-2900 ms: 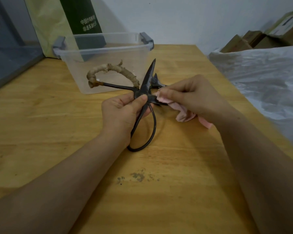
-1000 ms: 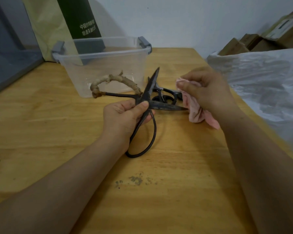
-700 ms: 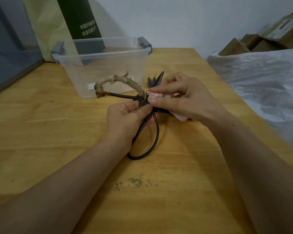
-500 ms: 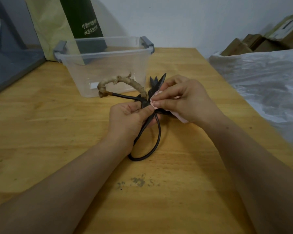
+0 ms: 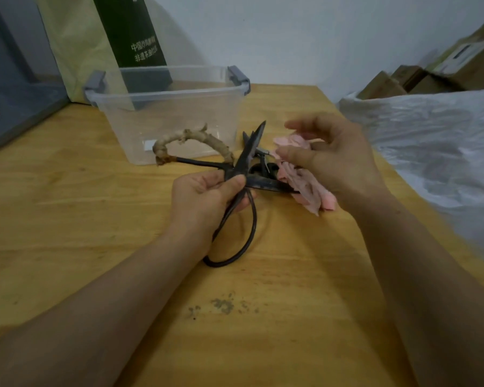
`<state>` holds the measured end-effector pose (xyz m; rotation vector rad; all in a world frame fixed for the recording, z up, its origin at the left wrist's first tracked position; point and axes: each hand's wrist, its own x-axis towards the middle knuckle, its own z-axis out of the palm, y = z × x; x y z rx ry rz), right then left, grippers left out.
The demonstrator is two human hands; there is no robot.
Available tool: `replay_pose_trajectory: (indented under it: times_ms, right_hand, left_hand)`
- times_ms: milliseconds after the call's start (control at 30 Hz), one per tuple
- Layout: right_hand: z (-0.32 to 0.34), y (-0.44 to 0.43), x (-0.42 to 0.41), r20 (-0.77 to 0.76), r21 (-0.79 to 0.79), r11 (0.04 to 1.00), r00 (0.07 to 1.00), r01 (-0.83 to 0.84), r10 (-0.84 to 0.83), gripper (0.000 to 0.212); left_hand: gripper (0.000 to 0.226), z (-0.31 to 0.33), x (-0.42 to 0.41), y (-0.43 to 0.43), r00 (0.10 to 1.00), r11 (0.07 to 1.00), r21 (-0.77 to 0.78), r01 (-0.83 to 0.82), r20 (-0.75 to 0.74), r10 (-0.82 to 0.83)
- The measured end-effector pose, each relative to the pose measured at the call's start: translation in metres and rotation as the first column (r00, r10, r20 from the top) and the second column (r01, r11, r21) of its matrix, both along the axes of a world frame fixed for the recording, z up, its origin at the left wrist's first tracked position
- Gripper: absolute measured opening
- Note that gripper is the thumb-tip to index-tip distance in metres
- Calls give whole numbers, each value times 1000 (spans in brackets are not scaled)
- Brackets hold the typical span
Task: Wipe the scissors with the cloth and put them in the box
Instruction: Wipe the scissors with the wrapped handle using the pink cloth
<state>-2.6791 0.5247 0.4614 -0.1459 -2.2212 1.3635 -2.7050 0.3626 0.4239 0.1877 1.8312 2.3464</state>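
The wiping looks under way and the boxing has not begun. At mid-frame the left hand (image 5: 207, 202) pinches the black scissors (image 5: 236, 174) at the pivot between thumb and curled fingers. The blades are splayed: one points up toward the box, the other lies rightward with its tip under the pink cloth (image 5: 302, 182). The right hand (image 5: 336, 160), right of centre, is motion-blurred. It appears to hold the cloth between thumb and lower fingers, forefinger stretched out, apart from the raised blade. The clear box (image 5: 165, 115) stands open on the table (image 5: 67, 219) at upper middle, just behind the wrapped handle, with the scissors not yet in it. Still to do, I judge: finish the blades, then lay the scissors in.
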Motion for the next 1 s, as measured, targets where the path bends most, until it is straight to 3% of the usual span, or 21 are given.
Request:
replay_pose_trajectory:
  times_ms: [100, 200, 300, 400, 533, 700, 800, 900, 1000]
  right_hand:
    - [-4, -15, 2, 22, 42, 980, 981, -195, 194, 27]
    - [-11, -16, -3, 44, 182, 960, 977, -211, 207, 26]
    - [-16, -16, -6, 6, 102, 973, 978, -207, 208, 23]
    - [-22, -17, -12, 5, 19, 987, 988, -157, 157, 19]
    - [-27, -13, -22, -15, 56, 998, 1000, 10, -9, 23]
    - [-28, -20, -18, 59, -83, 973, 974, -214, 219, 20]
    - [-28, -21, -24, -3, 67, 993, 995, -95, 96, 21]
    - [-26, -14, -29, -45, 47, 999, 999, -17, 20, 18]
    - [-25, -13, -19, 21, -95, 967, 970, -237, 240, 19]
  left_hand:
    - [4, -1, 1, 2, 999, 999, -33, 30, -41, -31]
    - [13, -3, 1, 2, 998, 999, -33, 39, -53, -40]
    - [6, -5, 2, 2, 997, 998, -26, 50, -62, -52]
    - [14, -5, 3, 5, 996, 998, -39, 39, -73, -42]
    - [35, -6, 4, 8, 999, 1000, -29, 9, -32, -10]
    - [8, -6, 2, 5, 998, 999, -38, 12, -59, -14]
    - [8, -6, 1, 6, 997, 999, -48, 26, -75, -30]
    - [13, -7, 3, 9, 996, 998, -50, 46, -69, -49]
    - [20, -7, 1, 7, 997, 998, -42, 38, -67, -41]
